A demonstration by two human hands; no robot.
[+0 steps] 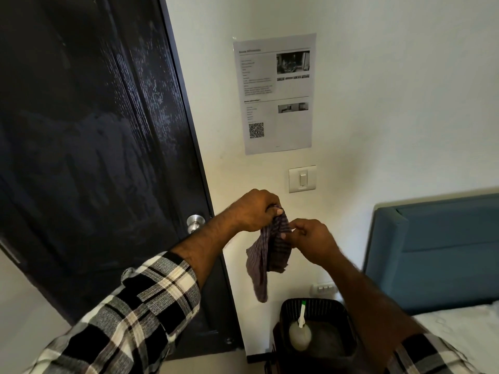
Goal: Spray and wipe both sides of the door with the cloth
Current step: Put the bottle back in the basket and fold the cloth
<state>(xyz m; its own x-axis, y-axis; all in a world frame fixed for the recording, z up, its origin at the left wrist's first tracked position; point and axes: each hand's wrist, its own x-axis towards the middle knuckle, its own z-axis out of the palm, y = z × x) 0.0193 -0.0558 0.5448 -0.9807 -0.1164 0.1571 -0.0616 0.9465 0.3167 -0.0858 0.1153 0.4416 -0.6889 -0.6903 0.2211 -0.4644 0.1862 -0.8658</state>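
Filling the space up and left of both hands, black door [89,147] shows streaky wet patches and pale speckle on its grained face; its edge runs diagonally down past the left forearm. White wall [378,90] sits behind and above the hands. Blue padded headboard [437,249] stands to the right of the right hand, with white bedding [464,333] below it near the right forearm. Printed sheet [275,93] with small photos and a QR code hangs on the wall straight above the hands; text too blurred to read. Dark basket [337,309] sits on the floor below the hands, holding a whitish spray bottle [300,336] with its nozzle pointing up. Left hand [253,210], plaid sleeve [129,309] rolled partway up the forearm, has fingers curled round the top of the cloth [266,255], gripping it bunched. Right hand [313,240], just beside and slightly lower, pinches the cloth's right edge between thumb and fingers. Cloth is dark, faintly checked, hanging limp from both hands, clear of the door, tail dangling above the basket. Light switch [302,178] is on the wall just above the right hand. Round metal door knob [195,222] sits left of the left hand, partly hidden by the left wrist. Small white outlet strip [324,288] shows low on the wall, below the right wrist.
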